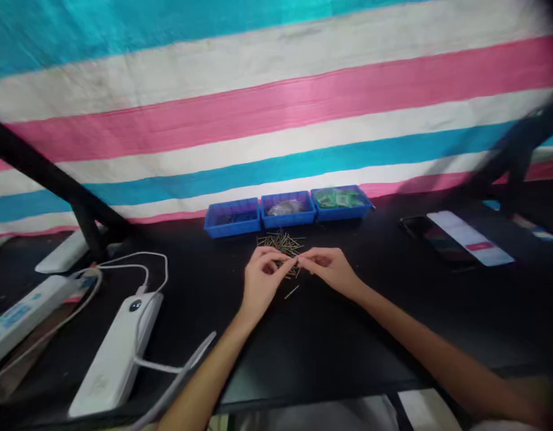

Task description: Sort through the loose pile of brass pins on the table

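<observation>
The nail pile (280,240) (perhaps screws) is spread beneath and just beyond the narrowed, meeting fingertips of the left hand (260,280) and right hand (334,270); what is pinched cannot be told. One loose nail (291,292) is slanted on the near side, closer to the left; the black table (303,353) is backed by striped cloth (276,108).

Our left hand (261,276) and right hand (333,269) come together at the fingertips over a pile of metal pins (283,240); three blue trays (289,221) stand behind it.
</observation>
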Tool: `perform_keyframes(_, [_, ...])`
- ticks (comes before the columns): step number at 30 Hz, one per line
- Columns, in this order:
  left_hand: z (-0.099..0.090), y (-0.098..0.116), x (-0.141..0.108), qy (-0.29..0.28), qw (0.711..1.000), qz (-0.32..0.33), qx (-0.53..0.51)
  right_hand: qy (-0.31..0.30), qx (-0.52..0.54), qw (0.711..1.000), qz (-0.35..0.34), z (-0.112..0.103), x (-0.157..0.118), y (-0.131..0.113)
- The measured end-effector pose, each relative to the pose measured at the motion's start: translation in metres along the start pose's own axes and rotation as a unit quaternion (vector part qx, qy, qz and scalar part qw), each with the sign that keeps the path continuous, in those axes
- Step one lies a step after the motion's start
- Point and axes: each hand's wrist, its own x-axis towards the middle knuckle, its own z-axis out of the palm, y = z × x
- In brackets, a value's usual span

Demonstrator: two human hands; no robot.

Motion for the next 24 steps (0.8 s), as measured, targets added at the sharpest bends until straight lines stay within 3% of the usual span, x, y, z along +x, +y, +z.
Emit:
perform_keyframes(9, [-0.007,0.001,0.003,0.088,0.996,0.027,-0.010,0.055,0.032,0.998,0.018,0.010,0.032,-0.003])
perform_keyframes(15, [-0.016,0.002,0.004,0.104,0.993,0.002,-0.050,-0.040,0.053,0.998,0.012,0.031,0.066,-0.014])
perform_keyframes(20, [-0.021,-0.001,0.008,0.120,0.990,0.014,-0.074,-0.074,0.094,0.992,-0.031,0.045,0.095,-0.032])
perform_keyframes(24, [-0.020,-0.003,0.010,0.126,0.988,0.002,-0.084,-0.136,0.047,0.988,-0.058,0.041,0.094,-0.039])
